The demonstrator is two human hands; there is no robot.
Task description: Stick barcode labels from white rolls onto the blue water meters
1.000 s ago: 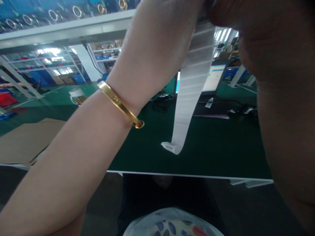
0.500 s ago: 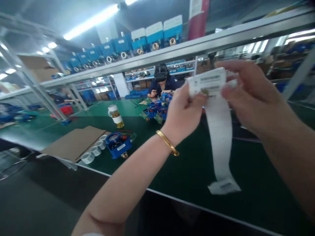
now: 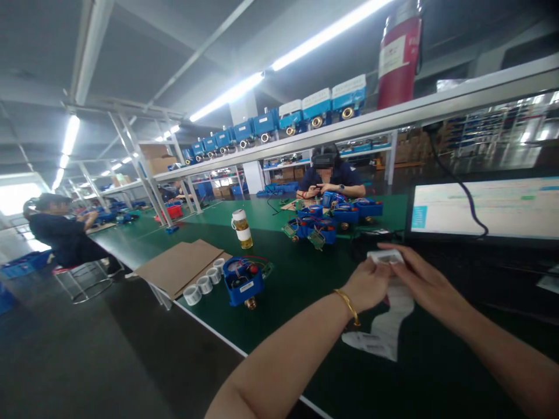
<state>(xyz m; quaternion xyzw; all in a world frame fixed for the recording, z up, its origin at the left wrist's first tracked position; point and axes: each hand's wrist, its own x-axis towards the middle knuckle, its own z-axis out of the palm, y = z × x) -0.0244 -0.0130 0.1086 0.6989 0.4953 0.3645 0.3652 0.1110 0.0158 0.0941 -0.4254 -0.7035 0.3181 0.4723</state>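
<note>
A long strip of white printed labels (image 3: 399, 311) is held up between both hands above the green bench, its lower end hanging and curling to the left. My left hand (image 3: 367, 284) is closed, pinching the top of the strip from the left. On the other side, my right hand (image 3: 425, 282) grips the same top end, fingers partly hidden behind it. Left of my forearms sits a blue meter housing (image 3: 243, 285) with exposed wires and a brass fitting. Several label rolls (image 3: 204, 284) stand in a row beside it.
Brown cardboard sheets (image 3: 181, 265) lie at the bench's left edge, near a tea bottle (image 3: 242, 230). More blue housings (image 3: 323, 227) are grouped ahead, before a seated co-worker (image 3: 332, 174). A monitor (image 3: 484, 206) stands right; a shelf (image 3: 279, 139) with blue units and a red flask (image 3: 398, 64) crosses above.
Both hands have lowered with the label strip, whose hanging end now curls leftward. The view has swung left, bringing another seated person and the monitor into sight.
</note>
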